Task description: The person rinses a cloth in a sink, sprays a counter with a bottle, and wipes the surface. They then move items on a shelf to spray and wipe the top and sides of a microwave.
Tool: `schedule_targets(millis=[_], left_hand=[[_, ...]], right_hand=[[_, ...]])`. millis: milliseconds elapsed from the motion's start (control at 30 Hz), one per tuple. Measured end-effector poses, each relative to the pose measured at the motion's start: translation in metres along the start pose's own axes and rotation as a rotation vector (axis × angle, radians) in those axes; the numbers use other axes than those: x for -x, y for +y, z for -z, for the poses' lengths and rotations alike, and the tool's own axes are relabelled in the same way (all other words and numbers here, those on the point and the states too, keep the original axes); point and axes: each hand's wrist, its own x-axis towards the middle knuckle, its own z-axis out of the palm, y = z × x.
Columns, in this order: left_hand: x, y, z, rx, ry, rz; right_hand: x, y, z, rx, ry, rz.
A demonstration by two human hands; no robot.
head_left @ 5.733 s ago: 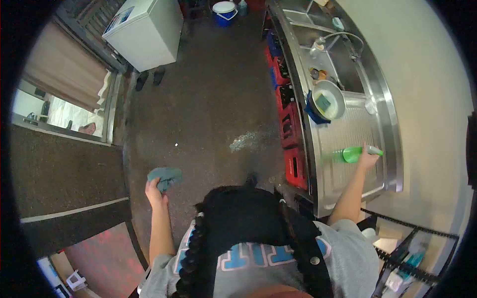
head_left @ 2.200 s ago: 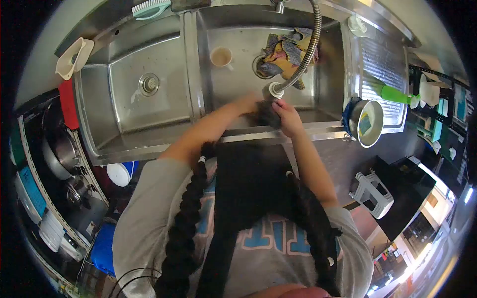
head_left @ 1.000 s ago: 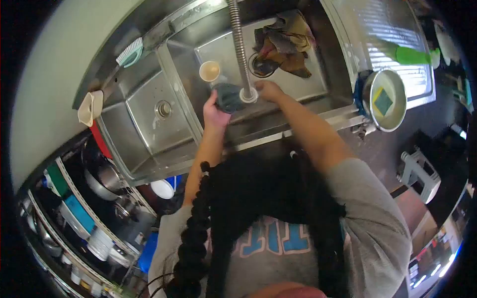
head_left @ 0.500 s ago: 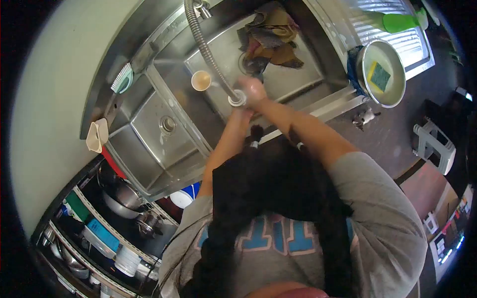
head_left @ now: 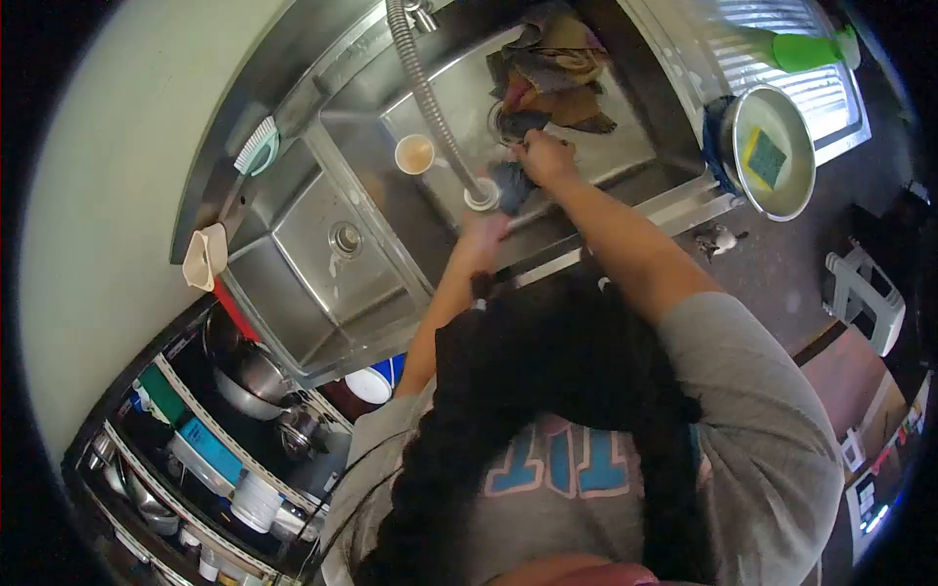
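Observation:
Over the right basin of a steel sink, my right hand is closed on a dark grey cloth. The cloth hangs blurred between my two hands. My left hand is at its lower end, smeared by motion and partly hidden by the white faucet head; its fingers cannot be made out. Just beyond my right hand a heap of brown and grey cloths lies around the drain. To the left of the hose stands a cup with pale brown contents.
A metal bowl with a yellow-green sponge stands at the right. The flexible faucet hose crosses the basin. A brush and a beige scoop are on the left rim. A green bottle lies top right.
My right hand has moved up and away from my left, and the dark grey cloth now shows between them. The whole view has shifted slightly.

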Motion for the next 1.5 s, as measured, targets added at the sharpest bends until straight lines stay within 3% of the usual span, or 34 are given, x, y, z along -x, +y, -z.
schedule_targets(millis=[33, 100, 167, 233, 267, 367, 433, 500, 567, 633, 667, 733, 767, 833, 867, 933, 967, 1067, 1133, 1167, 1300, 1367, 1400, 1467, 1500], left_hand=[[0.004, 0.011, 0.005, 0.002, 0.003, -0.005], [0.011, 0.041, 0.027, -0.119, -0.373, 0.034], [0.019, 0.049, 0.009, -0.192, -0.31, 0.112], [0.084, 0.059, -0.053, -0.47, -0.127, -0.069], [0.077, 0.061, -0.041, -0.475, -0.119, -0.073], [0.05, 0.065, 0.014, -0.393, -0.267, 0.045], [0.052, 0.064, 0.026, -0.185, -0.112, 0.054], [0.039, 0.062, 0.042, -0.051, -0.112, 0.045], [0.026, 0.052, 0.05, 0.086, -0.107, 0.036], [0.016, 0.032, 0.054, -0.221, -0.064, -0.04], [-0.025, 0.023, 0.105, -0.057, 0.261, 0.122], [-0.017, 0.008, 0.069, -0.258, 0.175, 0.051], [-0.014, 0.002, 0.053, -0.325, 0.149, 0.03], [-0.012, -0.003, 0.033, -0.453, 0.113, -0.002], [-0.011, -0.004, 0.027, -0.516, 0.1, -0.018], [-0.01, -0.006, 0.013, -0.689, 0.069, -0.061], [-0.01, -0.005, 0.008, -0.787, 0.05, -0.087], [-0.003, 0.005, -0.006, -1.113, 0.002, -0.164], [0.0, 0.01, -0.014, -1.311, -0.015, -0.196], [0.004, 0.011, -0.019, -1.391, -0.021, -0.204], [0.041, 0.006, -0.041, -1.521, -0.011, -0.22], [0.068, 0.001, -0.049, -1.48, 0.122, -0.282], [0.064, 0.006, -0.031, -1.482, 0.129, -0.279], [0.04, 0.023, 0.028, -1.304, 0.12, -0.347], [0.031, 0.028, 0.046, -1.206, 0.111, -0.382]], right_hand=[[0.0, 0.004, 0.004, 0.053, -0.052, 0.039], [0.012, -0.005, 0.012, 0.106, -0.106, 0.076], [0.037, -0.021, 0.018, 0.098, -0.334, 0.477], [-0.032, 0.056, -0.102, -0.073, -0.295, 0.51], [-0.065, 0.091, -0.159, -0.157, -0.278, 0.53], [-0.031, 0.028, -0.02, -0.005, -0.555, 0.337], [-0.025, 0.022, -0.019, -0.007, -0.502, 0.241], [-0.008, 0.013, -0.028, 0.208, -0.182, 0.275], [0.02, 0.0, -0.045, 0.058, -0.081, 0.603], [0.081, -0.038, -0.02, -0.727, 0.132, 0.809], [0.099, -0.05, -0.021, -0.729, 0.134, 0.802], [0.115, -0.064, -0.024, -0.227, 0.229, 0.888], [0.113, -0.064, -0.02, -0.227, 0.23, 0.886], [0.109, -0.063, -0.015, -0.896, -0.012, 0.312], [0.096, -0.06, -0.013, -0.897, -0.013, 0.31], [0.059, -0.048, -0.007, -0.352, -0.022, 0.854], [0.055, -0.045, -0.009, -0.347, -0.021, 0.853], [0.047, -0.042, -0.009, -0.426, 0.031, 0.711], [0.042, -0.045, 0.016, -0.339, -0.123, 0.399], [0.038, -0.044, 0.017, -0.341, -0.127, 0.402], [-0.012, -0.007, 0.0, -0.379, 0.353, 0.253], [-0.024, 0.005, 0.039, -0.156, 0.158, 0.106], [-0.026, 0.01, 0.046, -0.159, 0.152, 0.106], [-0.031, 0.014, 0.057, 0.248, -0.101, 0.107], [-0.027, 0.015, 0.05, 0.258, -0.096, 0.11]])
